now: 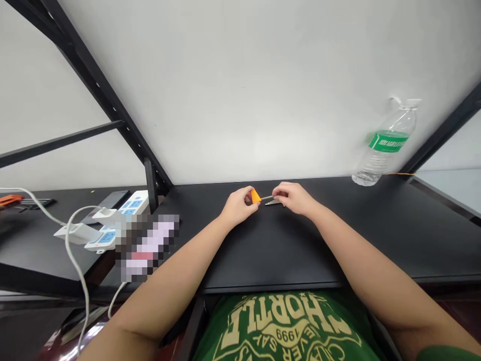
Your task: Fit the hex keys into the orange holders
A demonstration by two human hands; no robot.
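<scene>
Between thumb and fingers, my left hand point(239, 204) grips a small orange wedge-shaped piece point(256, 196). A thin grey metal rod point(267, 198) runs from the orange piece toward the right. My right hand point(295, 196) pinches the far end of that rod, and its fingertips hide the tip. Just under the right fingers, a small silvery piece point(273, 202) lies on the black table point(270, 250); its kind is too small to tell. Both hands are over the back half of the table, close to each other.
A clear water bottle point(389, 142) with a green label stands at the back right against the wall. To the left are a white power strip point(137, 203) with plugs and cables, a blurred-out phone-like object point(154, 245), and a black metal frame point(101, 90).
</scene>
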